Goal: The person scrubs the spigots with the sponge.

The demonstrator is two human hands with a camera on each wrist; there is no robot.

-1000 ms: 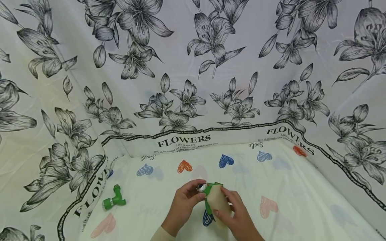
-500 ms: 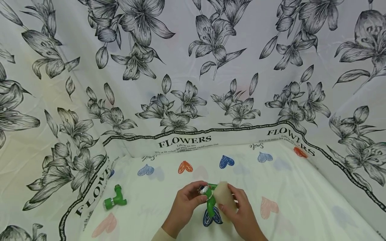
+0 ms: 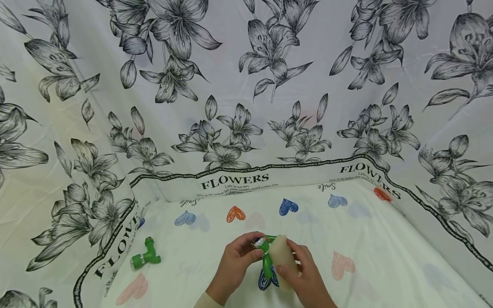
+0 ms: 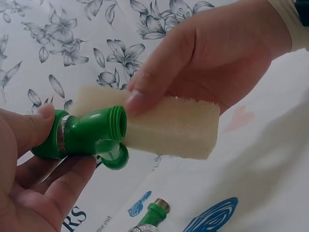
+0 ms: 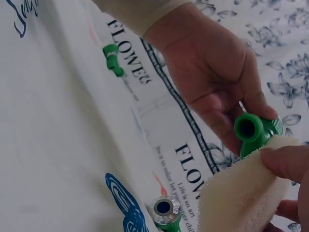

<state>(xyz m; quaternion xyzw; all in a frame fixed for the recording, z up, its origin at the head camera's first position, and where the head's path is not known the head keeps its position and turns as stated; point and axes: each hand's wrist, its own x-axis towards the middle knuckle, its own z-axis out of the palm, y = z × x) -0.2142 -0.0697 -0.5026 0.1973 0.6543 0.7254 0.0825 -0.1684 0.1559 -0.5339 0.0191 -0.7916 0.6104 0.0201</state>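
1. Left hand point(image 3: 235, 261): holds a green plastic tap fitting point(image 3: 266, 256) above the worktop point(image 3: 377, 265), near its front middle. The grip is closed on the fitting; in the left wrist view the thumb point(image 4: 34, 126) lies over the end with the metal ring and the fingers curl beneath the body.
2. Green plastic tap fitting: an angled piece with a threaded open mouth, seen in the left wrist view point(image 4: 91, 135), and a hollow round opening, seen in the right wrist view point(image 5: 251, 130). It is clear of the cloth, held between both hands.
3. Right hand point(image 3: 304, 273): holds a pale yellow sponge block point(image 3: 283, 256). The grip is closed on the sponge, thumb on one face and fingers behind, as the left wrist view point(image 4: 169, 123) shows.
4. Sponge block: its near face touches the side of the fitting, just beside the threaded mouth.
5. Second green fitting point(image 3: 145, 256): lies on the worktop well apart to the left, near the cloth border printed FLOWERS.
6. Worktop cover: a white cloth printed with blue, orange and pink hearts; a blue heart point(image 3: 263, 280) lies directly below the hands.
7. Backdrop point(image 3: 246, 85): a white sheet with black lily drawings, rising on three sides.
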